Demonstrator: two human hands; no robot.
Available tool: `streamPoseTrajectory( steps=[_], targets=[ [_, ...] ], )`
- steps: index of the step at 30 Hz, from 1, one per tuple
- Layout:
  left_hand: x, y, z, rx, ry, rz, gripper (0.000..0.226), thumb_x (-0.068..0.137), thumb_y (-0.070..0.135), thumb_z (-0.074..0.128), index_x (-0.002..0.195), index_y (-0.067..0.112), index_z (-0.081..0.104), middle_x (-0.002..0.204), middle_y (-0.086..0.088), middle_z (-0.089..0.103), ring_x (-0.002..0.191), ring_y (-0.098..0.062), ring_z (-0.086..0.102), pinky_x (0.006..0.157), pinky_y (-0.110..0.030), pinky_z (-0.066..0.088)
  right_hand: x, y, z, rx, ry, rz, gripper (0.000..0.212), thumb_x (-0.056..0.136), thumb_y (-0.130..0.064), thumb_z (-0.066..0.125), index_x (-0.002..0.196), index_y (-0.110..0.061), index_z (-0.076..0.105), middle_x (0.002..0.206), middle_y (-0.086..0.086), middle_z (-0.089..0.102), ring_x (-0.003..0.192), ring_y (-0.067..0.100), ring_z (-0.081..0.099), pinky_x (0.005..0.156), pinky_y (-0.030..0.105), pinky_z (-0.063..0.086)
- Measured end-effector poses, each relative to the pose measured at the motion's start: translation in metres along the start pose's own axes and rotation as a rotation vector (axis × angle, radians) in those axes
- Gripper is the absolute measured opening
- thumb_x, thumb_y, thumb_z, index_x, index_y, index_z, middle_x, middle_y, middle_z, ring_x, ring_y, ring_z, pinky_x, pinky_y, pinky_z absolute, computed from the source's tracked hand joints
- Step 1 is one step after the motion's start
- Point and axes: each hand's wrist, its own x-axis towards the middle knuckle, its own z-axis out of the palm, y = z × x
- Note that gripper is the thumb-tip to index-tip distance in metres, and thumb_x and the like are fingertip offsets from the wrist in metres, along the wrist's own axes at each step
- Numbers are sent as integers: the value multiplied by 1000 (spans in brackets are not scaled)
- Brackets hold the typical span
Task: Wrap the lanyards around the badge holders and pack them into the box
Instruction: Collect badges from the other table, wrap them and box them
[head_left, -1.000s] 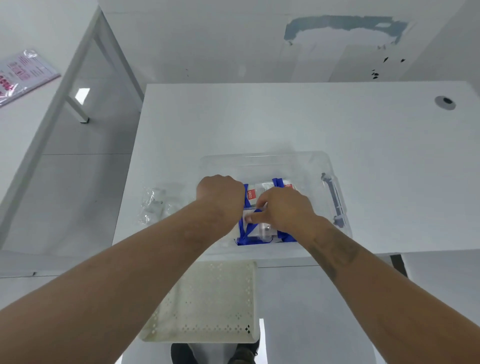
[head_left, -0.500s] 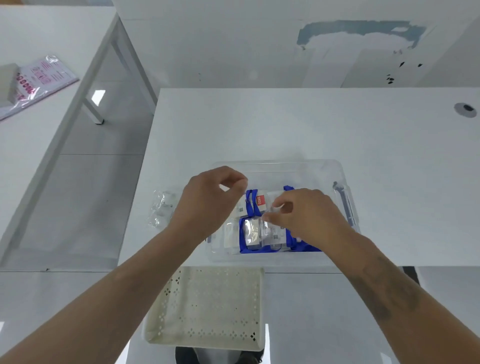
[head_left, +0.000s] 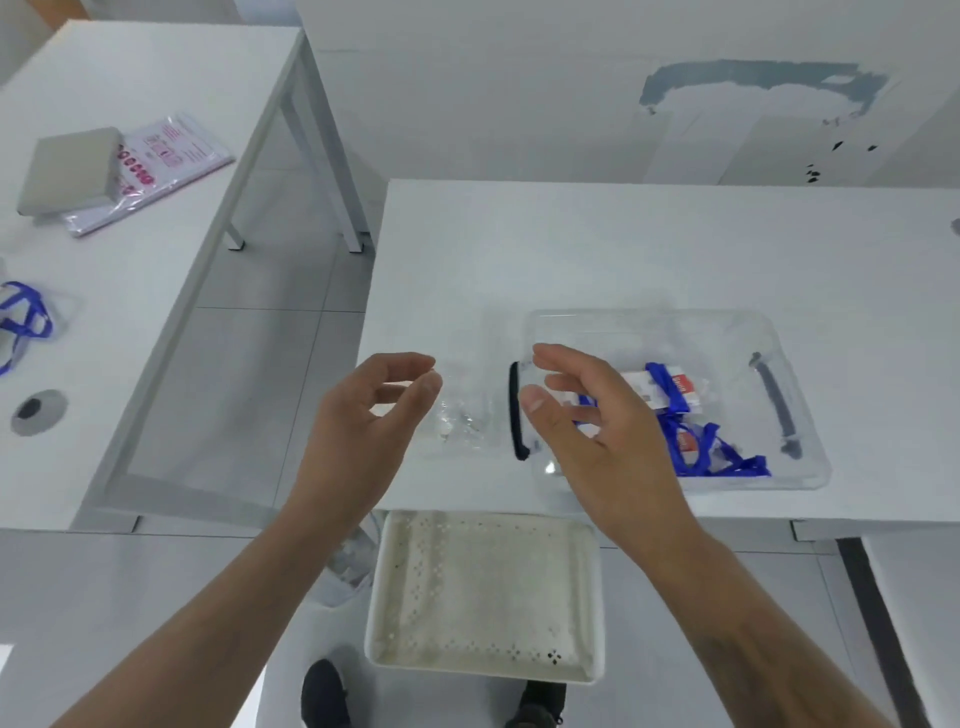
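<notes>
From my remote feed, both hands hover empty at frame centre: the left hand (head_left: 363, 431) with fingers loosely curled, the right hand (head_left: 597, 431) relaxed and spread over the near-left corner of the clear box (head_left: 800, 478). Inside the box, centre right, lie badge holders (head_left: 670, 395) wound in blue lanyards (head_left: 711, 452). Crumpled clear wrappers (head_left: 462, 415) sit between the hands; another lanyard (head_left: 23, 322) lies at far left.

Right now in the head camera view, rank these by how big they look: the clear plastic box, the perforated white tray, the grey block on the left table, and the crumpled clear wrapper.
1. perforated white tray, though it sits nearer the camera
2. clear plastic box, close in apparent size, so unsure
3. grey block
4. crumpled clear wrapper
</notes>
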Motion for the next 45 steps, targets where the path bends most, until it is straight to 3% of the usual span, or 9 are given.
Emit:
streamPoseTrajectory(
  steps=[7, 10, 13, 23, 29, 31, 34, 39, 45],
  targets=[
    [-3, -56, -112, 15, -103, -21, 20, 94, 38, 60, 114, 37, 65, 109, 22, 67, 99, 7, 62, 88, -38, 57, -30, -26, 113, -81, 33, 38, 41, 92, -47, 59, 132, -40, 54, 128, -27, 54, 120, -5, 51, 99, 27, 47],
    [-3, -75, -157, 47, -171, -30, 24, 94, 42, 59, 118, 43, 61, 116, 23, 64, 106, 2, 61, 88, -32, 55, -46, -38, 153, -121, 50, 82, 40, 92, -47, 59, 132, -42, 53, 128, -28, 54, 120, -4, 51, 100, 28, 46],
    [2, -90, -196, 59, -201, -20, 29, 94, 44, 58, 122, 41, 61, 119, 23, 63, 106, 2, 61, 92, -36, 55, -58, -50, 191, -115, 59, 110, 39, 92, -48, 59, 130, -45, 53, 129, -29, 53, 119, -5, 50, 99, 25, 45],
    [1, -114, -244, 78, -129, -46, 31, 93, 43, 59, 125, 41, 60, 117, 25, 62, 101, 10, 59, 92, -35, 55, -46, -66, 234, -137, -6, 108, 38, 93, -47, 57, 131, -46, 51, 128, -31, 52, 117, -10, 50, 97, 22, 44],
    [6, -139, -274, 64, -122, -86, 25, 94, 39, 59, 118, 44, 62, 113, 25, 64, 102, 3, 61, 79, -26, 57, -39, -73, 268, -178, -71, 119, 41, 93, -50, 55, 133, -45, 49, 127, -27, 53, 115, -9, 50, 97, 25, 46],
    [10, -149, -291, 54, -102, -97, 23, 94, 38, 59, 116, 45, 62, 110, 25, 65, 100, 2, 62, 83, -29, 56, -34, -78, 289, -202, -111, 124, 41, 93, -50, 55, 133, -46, 49, 123, -24, 55, 112, -9, 51, 95, 24, 46],
    [18, -169, -329, 47, -70, -117, 22, 95, 36, 60, 115, 44, 64, 107, 23, 67, 94, 3, 63, 90, -37, 55, -28, -88, 337, -224, -154, 128, 40, 93, -50, 54, 132, -47, 47, 121, -20, 58, 109, -6, 53, 92, 24, 46],
    [37, -208, -409, 62, -65, -158, 21, 95, 36, 59, 114, 42, 64, 105, 24, 68, 93, 1, 64, 89, -37, 55, -22, -111, 431, -217, -188, 148, 39, 94, -48, 55, 132, -43, 50, 120, -20, 57, 110, -7, 52, 94, 26, 47],
    [74, -246, -503, 103, -105, -171, 19, 96, 35, 57, 112, 43, 63, 104, 24, 66, 95, -1, 62, 83, -25, 51, -9, -139, 530, -190, -152, 227, 39, 92, -50, 57, 131, -46, 51, 119, -19, 58, 108, -6, 54, 95, 29, 49]
  ],
)
